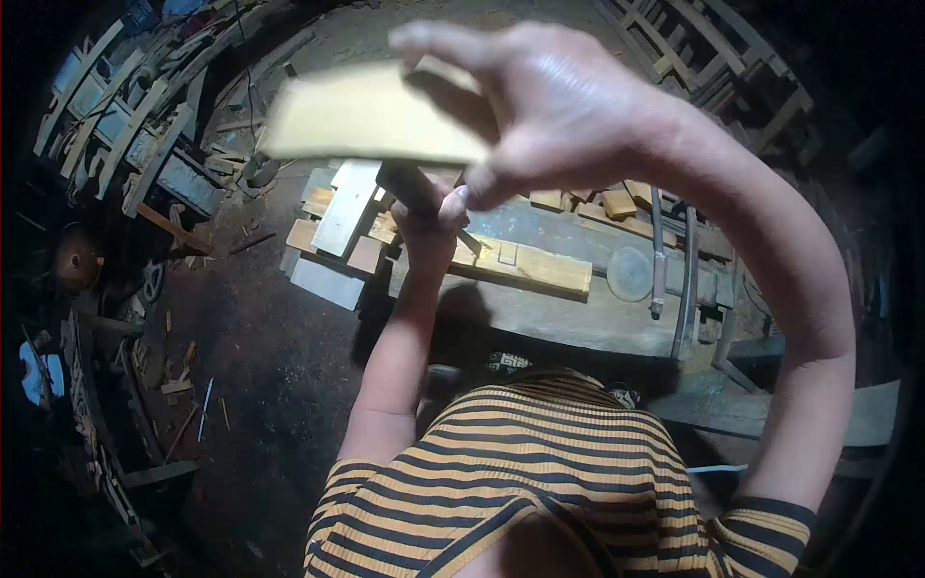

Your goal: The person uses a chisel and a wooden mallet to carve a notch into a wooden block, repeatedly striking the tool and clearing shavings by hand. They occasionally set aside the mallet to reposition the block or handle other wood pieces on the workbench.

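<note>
Right hand: your right hand (568, 106) grips a flat wood piece (371, 116), top middle.
Left hand: your left hand (429, 217) squeezes a dark handle (407, 186).

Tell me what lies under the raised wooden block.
Under the wooden block held by the right hand sit the left hand, gripping a dark handle, and scrap boards on the workbench. The handle's upper end is hidden.

R hand (568, 106) grips wood block (371, 114), L hand (429, 217) below.
</note>
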Demonstrator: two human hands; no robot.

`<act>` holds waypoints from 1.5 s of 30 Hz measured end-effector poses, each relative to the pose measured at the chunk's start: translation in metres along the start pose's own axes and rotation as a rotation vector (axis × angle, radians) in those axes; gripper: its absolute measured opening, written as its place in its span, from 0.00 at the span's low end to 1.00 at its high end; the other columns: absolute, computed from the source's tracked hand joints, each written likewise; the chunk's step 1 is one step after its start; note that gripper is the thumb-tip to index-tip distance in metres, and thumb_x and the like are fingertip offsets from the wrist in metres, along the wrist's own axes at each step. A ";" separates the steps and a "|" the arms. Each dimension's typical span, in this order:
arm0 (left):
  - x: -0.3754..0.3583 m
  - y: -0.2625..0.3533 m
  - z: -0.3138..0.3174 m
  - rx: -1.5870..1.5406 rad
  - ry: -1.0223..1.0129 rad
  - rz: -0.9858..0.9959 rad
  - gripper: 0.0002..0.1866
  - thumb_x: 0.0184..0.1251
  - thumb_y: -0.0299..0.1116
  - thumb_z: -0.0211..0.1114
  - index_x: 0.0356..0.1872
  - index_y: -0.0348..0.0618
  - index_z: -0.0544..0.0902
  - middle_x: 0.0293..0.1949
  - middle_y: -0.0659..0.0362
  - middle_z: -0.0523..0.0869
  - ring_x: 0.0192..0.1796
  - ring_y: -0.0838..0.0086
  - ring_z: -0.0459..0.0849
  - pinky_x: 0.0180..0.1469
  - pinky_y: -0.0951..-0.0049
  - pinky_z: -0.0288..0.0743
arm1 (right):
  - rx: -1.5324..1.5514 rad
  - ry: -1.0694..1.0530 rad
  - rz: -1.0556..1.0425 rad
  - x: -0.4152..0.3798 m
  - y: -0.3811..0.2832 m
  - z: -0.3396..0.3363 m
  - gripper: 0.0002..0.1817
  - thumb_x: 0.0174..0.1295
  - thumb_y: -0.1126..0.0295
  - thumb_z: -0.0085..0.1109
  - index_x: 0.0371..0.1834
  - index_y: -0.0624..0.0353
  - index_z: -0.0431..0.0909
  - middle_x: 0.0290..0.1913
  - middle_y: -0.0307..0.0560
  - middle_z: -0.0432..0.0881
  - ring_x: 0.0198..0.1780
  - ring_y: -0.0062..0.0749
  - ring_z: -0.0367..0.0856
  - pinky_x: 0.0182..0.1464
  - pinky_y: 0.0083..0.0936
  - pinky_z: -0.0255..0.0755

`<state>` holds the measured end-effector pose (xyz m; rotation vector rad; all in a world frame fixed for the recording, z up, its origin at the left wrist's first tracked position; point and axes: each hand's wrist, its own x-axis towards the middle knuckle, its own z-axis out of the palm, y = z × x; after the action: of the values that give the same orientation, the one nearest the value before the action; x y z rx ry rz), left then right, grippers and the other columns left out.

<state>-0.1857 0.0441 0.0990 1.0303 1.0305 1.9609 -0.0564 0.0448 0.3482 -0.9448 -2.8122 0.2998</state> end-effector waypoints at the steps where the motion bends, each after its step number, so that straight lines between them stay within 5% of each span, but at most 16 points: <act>1: 0.000 0.004 -0.001 0.008 -0.041 0.042 0.07 0.53 0.21 0.67 0.22 0.40 0.78 0.17 0.64 0.77 0.19 0.82 0.75 0.22 0.80 0.70 | 0.180 0.150 -0.118 0.004 0.003 0.003 0.47 0.33 0.63 0.67 0.64 0.64 0.64 0.47 0.59 0.80 0.41 0.40 0.82 0.48 0.32 0.79; 4: -0.001 0.002 -0.005 -0.067 -0.081 0.101 0.06 0.53 0.22 0.68 0.25 0.40 0.77 0.18 0.64 0.77 0.19 0.82 0.76 0.23 0.80 0.71 | 0.286 0.473 -0.273 0.000 0.015 0.019 0.45 0.34 0.60 0.64 0.63 0.63 0.64 0.38 0.54 0.78 0.37 0.39 0.80 0.38 0.31 0.79; 6: -0.001 -0.010 -0.010 -0.147 -0.093 0.117 0.07 0.52 0.22 0.68 0.28 0.39 0.78 0.19 0.63 0.78 0.20 0.82 0.76 0.23 0.80 0.72 | 0.102 0.157 -0.116 -0.012 0.026 0.042 0.48 0.34 0.60 0.64 0.66 0.63 0.61 0.40 0.55 0.79 0.37 0.39 0.81 0.38 0.30 0.79; 8: 0.000 -0.018 -0.015 0.224 0.001 0.227 0.13 0.53 0.20 0.67 0.38 0.40 0.75 0.24 0.61 0.79 0.22 0.79 0.78 0.23 0.79 0.73 | 0.482 -0.255 0.296 -0.023 0.023 0.043 0.50 0.33 0.60 0.65 0.68 0.62 0.58 0.44 0.56 0.80 0.39 0.43 0.82 0.41 0.33 0.78; 10: 0.002 -0.016 -0.021 0.008 0.002 0.067 0.12 0.54 0.21 0.66 0.37 0.42 0.74 0.23 0.61 0.77 0.21 0.79 0.77 0.22 0.79 0.72 | 0.201 -0.027 0.175 -0.029 0.038 0.042 0.53 0.32 0.60 0.68 0.69 0.62 0.58 0.45 0.55 0.79 0.39 0.36 0.81 0.41 0.27 0.76; 11: 0.001 -0.012 -0.024 -0.206 0.011 -0.095 0.11 0.54 0.22 0.66 0.36 0.43 0.73 0.22 0.61 0.76 0.20 0.78 0.77 0.22 0.79 0.72 | 0.428 -0.025 0.227 -0.037 0.042 0.043 0.54 0.32 0.59 0.69 0.69 0.62 0.58 0.45 0.53 0.78 0.40 0.35 0.80 0.44 0.27 0.75; 13: 0.002 -0.001 -0.025 -0.271 0.010 -0.048 0.11 0.55 0.22 0.65 0.35 0.44 0.72 0.21 0.61 0.75 0.20 0.78 0.76 0.21 0.78 0.71 | 0.796 0.019 0.297 -0.060 0.051 0.059 0.54 0.33 0.56 0.71 0.70 0.61 0.58 0.47 0.47 0.77 0.47 0.33 0.76 0.51 0.29 0.70; 15: 0.006 0.001 -0.029 -0.350 0.034 -0.034 0.10 0.57 0.23 0.63 0.32 0.45 0.70 0.19 0.61 0.72 0.18 0.76 0.73 0.20 0.76 0.69 | 0.764 0.283 0.266 -0.089 0.080 0.119 0.53 0.33 0.57 0.71 0.69 0.58 0.59 0.53 0.48 0.75 0.54 0.31 0.72 0.56 0.25 0.66; 20: 0.009 -0.009 -0.038 -0.410 0.189 -0.053 0.08 0.59 0.26 0.61 0.30 0.47 0.69 0.17 0.63 0.69 0.17 0.77 0.71 0.19 0.78 0.68 | 0.646 0.162 0.744 -0.164 0.112 0.223 0.56 0.32 0.63 0.75 0.70 0.62 0.56 0.52 0.58 0.79 0.51 0.38 0.79 0.55 0.29 0.70; 26: -0.010 0.008 -0.012 -0.288 0.351 -0.091 0.07 0.62 0.27 0.60 0.29 0.48 0.70 0.18 0.65 0.70 0.19 0.80 0.70 0.21 0.79 0.66 | 0.520 0.036 0.861 -0.169 0.112 0.229 0.54 0.33 0.64 0.74 0.70 0.59 0.57 0.45 0.57 0.81 0.46 0.40 0.81 0.51 0.30 0.73; 28: -0.022 0.008 -0.005 -0.002 -0.015 0.059 0.05 0.59 0.27 0.60 0.31 0.46 0.72 0.22 0.63 0.74 0.24 0.79 0.74 0.30 0.79 0.69 | 0.625 -0.037 0.868 -0.170 0.118 0.227 0.58 0.30 0.54 0.72 0.70 0.64 0.55 0.48 0.66 0.80 0.49 0.53 0.81 0.52 0.35 0.73; 32: -0.041 0.013 0.038 0.210 -0.473 0.550 0.10 0.50 0.22 0.70 0.24 0.43 0.74 0.23 0.60 0.75 0.23 0.72 0.75 0.27 0.73 0.68 | 0.572 0.014 0.802 -0.175 0.122 0.240 0.58 0.30 0.55 0.73 0.69 0.64 0.56 0.47 0.66 0.80 0.48 0.52 0.81 0.52 0.35 0.73; 34: -0.052 0.002 0.047 0.318 -0.494 0.458 0.17 0.43 0.36 0.75 0.29 0.41 0.76 0.24 0.53 0.76 0.27 0.58 0.78 0.30 0.67 0.72 | 0.636 0.037 0.805 -0.175 0.121 0.238 0.59 0.30 0.56 0.73 0.70 0.63 0.54 0.46 0.66 0.80 0.47 0.51 0.82 0.52 0.33 0.73; 39: -0.060 -0.009 0.073 0.503 -0.597 0.480 0.14 0.37 0.29 0.69 0.27 0.41 0.73 0.25 0.51 0.74 0.29 0.54 0.77 0.31 0.62 0.71 | 0.700 0.015 0.787 -0.171 0.118 0.228 0.35 0.35 0.67 0.73 0.52 0.60 0.73 0.36 0.44 0.80 0.30 0.27 0.80 0.28 0.26 0.75; 43: -0.060 -0.015 0.081 0.514 -0.556 0.455 0.14 0.35 0.26 0.66 0.27 0.40 0.73 0.25 0.51 0.74 0.30 0.53 0.77 0.32 0.62 0.71 | 0.794 -0.040 0.837 -0.170 0.120 0.222 0.34 0.35 0.72 0.72 0.52 0.59 0.72 0.41 0.47 0.79 0.39 0.31 0.79 0.35 0.28 0.76; 45: -0.056 -0.011 0.081 0.471 -0.508 0.454 0.14 0.37 0.26 0.68 0.29 0.41 0.75 0.26 0.52 0.77 0.31 0.54 0.79 0.32 0.64 0.72 | 1.061 0.139 0.859 -0.178 0.125 0.224 0.36 0.37 0.71 0.70 0.57 0.58 0.70 0.41 0.42 0.78 0.37 0.27 0.78 0.32 0.24 0.74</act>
<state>-0.0876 0.0288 0.1009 2.0484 1.0417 1.6550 0.1076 0.0027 0.0859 -1.6024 -1.5017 1.5067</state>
